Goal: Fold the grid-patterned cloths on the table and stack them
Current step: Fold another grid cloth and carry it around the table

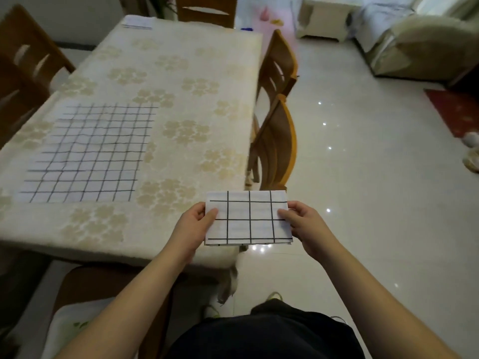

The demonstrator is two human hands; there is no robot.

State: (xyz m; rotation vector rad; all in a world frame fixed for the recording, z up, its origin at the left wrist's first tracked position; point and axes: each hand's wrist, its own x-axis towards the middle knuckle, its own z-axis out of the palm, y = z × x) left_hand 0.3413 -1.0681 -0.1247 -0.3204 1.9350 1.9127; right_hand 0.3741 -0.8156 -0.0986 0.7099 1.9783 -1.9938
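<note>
A small folded white cloth with black grid lines (248,218) is held in the air over the table's near right corner. My left hand (197,224) pinches its left edge, thumb on top. My right hand (300,224) pinches its right edge the same way. A second grid-patterned cloth (88,154) lies spread flat on the left part of the table (181,81), which wears a cream cover with a floral print. Another folded white piece (137,22) lies at the table's far edge.
Wooden chairs stand along the right side (277,130), at the far end (207,9) and on the left (23,63). A chair with a cushion (75,325) is below the near edge. Shiny tiled floor (363,177), a sofa (420,45) and a red mat (456,110) lie to the right.
</note>
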